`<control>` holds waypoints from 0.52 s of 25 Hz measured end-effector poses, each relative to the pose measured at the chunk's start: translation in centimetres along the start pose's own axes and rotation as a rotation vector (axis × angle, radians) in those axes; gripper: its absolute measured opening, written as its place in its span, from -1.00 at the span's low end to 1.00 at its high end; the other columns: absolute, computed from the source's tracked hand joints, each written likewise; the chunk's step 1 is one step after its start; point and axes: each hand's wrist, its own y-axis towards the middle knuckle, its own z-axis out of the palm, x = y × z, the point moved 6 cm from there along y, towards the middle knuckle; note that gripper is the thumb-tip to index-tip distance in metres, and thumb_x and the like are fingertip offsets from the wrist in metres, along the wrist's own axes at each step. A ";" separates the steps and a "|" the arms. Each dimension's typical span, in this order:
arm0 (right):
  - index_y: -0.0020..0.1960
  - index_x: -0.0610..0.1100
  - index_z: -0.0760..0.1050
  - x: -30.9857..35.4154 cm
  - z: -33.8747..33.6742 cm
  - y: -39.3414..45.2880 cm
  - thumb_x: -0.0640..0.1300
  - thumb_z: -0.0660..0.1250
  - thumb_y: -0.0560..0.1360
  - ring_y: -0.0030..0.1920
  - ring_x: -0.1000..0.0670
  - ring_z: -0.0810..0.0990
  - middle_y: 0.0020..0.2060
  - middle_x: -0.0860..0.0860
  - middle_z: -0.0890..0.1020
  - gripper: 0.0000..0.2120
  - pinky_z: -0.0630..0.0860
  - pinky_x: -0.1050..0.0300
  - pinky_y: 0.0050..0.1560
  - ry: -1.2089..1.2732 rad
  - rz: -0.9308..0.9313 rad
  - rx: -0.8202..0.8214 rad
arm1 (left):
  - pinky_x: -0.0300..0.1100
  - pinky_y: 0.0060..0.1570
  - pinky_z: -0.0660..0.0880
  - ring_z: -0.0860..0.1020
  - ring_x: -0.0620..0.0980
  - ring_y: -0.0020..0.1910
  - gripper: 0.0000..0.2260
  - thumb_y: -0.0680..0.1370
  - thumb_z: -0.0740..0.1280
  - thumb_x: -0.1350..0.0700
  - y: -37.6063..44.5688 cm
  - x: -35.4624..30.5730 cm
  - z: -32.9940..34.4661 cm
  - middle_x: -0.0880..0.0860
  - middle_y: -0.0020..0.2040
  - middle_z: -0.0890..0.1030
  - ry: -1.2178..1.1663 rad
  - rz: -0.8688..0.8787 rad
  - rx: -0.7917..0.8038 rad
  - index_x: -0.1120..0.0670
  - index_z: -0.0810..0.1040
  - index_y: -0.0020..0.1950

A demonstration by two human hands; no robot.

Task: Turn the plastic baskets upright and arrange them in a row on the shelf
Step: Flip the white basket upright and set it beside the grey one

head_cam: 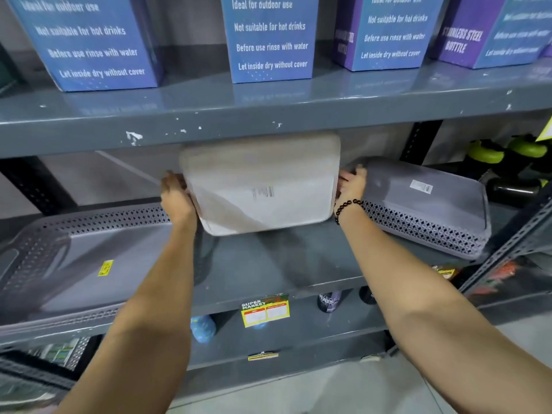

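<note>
A white plastic basket [263,183] is tipped on edge over the middle shelf [268,264], its flat bottom with a barcode label facing me. My left hand [176,195] grips its left side and my right hand [351,186] grips its right side. To the left, a grey perforated basket [80,258] lies bottom-up with a yellow sticker on it. A second grey basket [427,204] lies bottom-up and tilted on the right of the same shelf, touching my right wrist.
Blue and purple bottle boxes [268,40] stand on the upper shelf [209,115], whose front edge hangs just over the white basket. Green-capped black bottles [507,162] sit at the far right. A price tag [265,309] is fixed to the shelf's front edge, with bottles below.
</note>
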 end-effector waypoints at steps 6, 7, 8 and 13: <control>0.20 -0.25 0.48 -3.7 -3.2 -1.4 0.33 0.25 0.37 -0.09 -0.13 0.62 0.02 -0.22 0.64 -0.30 0.53 -0.02 0.09 -0.048 0.136 0.030 | -0.17 -0.04 0.40 0.56 0.06 -0.05 -0.68 0.56 0.24 0.01 -0.9 0.7 -4.2 0.14 -0.06 0.61 0.355 -0.032 0.014 0.24 0.60 0.08; 0.31 -0.19 0.44 -4.7 -3.5 -0.6 0.26 0.36 0.29 0.00 -0.18 0.64 0.13 -0.24 0.62 -0.26 0.55 -0.11 0.13 -0.116 0.135 0.022 | -0.15 0.00 0.44 0.60 0.11 0.00 -0.69 0.55 0.27 0.06 -1.3 0.9 -4.6 0.19 -0.03 0.65 0.482 0.006 0.028 0.27 0.61 0.10; 0.31 -0.18 0.45 -5.6 -4.1 0.9 0.16 0.42 0.25 0.06 -0.19 0.64 0.18 -0.23 0.61 -0.28 0.55 -0.17 0.16 -0.171 0.105 -0.007 | -0.12 0.06 0.48 0.62 0.16 0.06 -0.72 0.53 0.30 0.10 -1.8 0.9 -4.8 0.23 0.01 0.67 0.594 0.045 0.043 0.26 0.63 0.11; -0.37 -0.03 0.32 -3.9 -4.3 -3.1 -0.21 0.29 0.51 -0.06 0.03 0.46 -0.14 -0.02 0.58 -0.69 0.47 0.19 -0.02 -0.652 0.011 -0.089 | -0.02 -0.06 0.55 0.61 0.25 -0.01 -0.87 0.42 0.33 0.24 -2.7 1.4 -5.1 0.24 -0.09 0.68 1.040 0.187 0.096 0.19 0.67 -0.13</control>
